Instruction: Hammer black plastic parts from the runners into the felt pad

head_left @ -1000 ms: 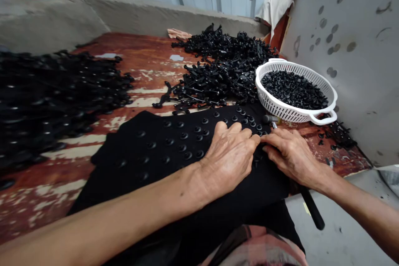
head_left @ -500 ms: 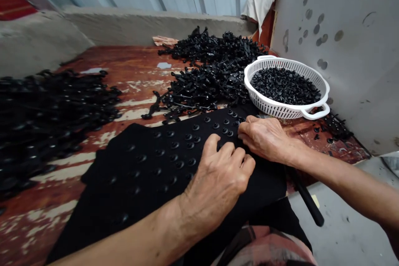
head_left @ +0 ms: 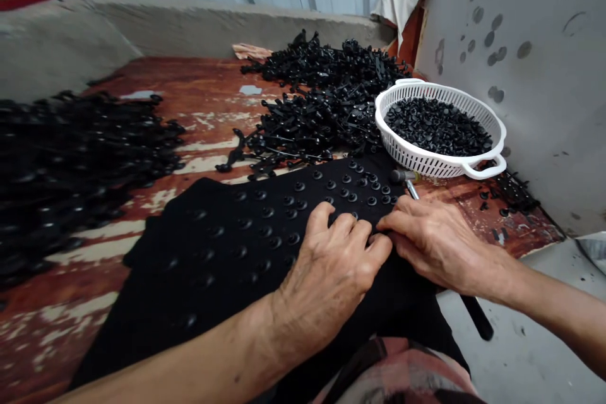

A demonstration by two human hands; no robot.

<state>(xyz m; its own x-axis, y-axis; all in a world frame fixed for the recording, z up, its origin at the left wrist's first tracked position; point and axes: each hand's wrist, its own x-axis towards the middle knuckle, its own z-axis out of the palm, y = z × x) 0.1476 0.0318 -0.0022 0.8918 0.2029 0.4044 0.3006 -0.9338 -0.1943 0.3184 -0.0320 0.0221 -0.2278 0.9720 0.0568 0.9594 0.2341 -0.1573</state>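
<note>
My left hand (head_left: 338, 259) rests on a black cloth (head_left: 189, 227), its fingers curled and their tips hidden from me. Just right of it, my right hand (head_left: 438, 243) has thumb and fingers pinched together, nearly touching the left fingertips. Whatever lies in either grip is too hidden to make out. Small round black studs (head_left: 288, 201) with raised centres are scattered over the cloth around my hands. Beside and partly beneath my right hand lies a hammer (head_left: 413, 189); its black handle sticks out below my wrist.
A white plastic basket (head_left: 440, 167) full of small black parts stands at the right. Piles of black plastic pieces lie at the back (head_left: 322, 107) and on the left (head_left: 80, 177). A grey spotted panel (head_left: 534, 107) bounds the right side, a low concrete ledge (head_left: 237, 28) the back.
My right hand has come down and toward me from the studs near the basket to my left fingertips. The hammer head is now uncovered. My left hand stays nearly in place.
</note>
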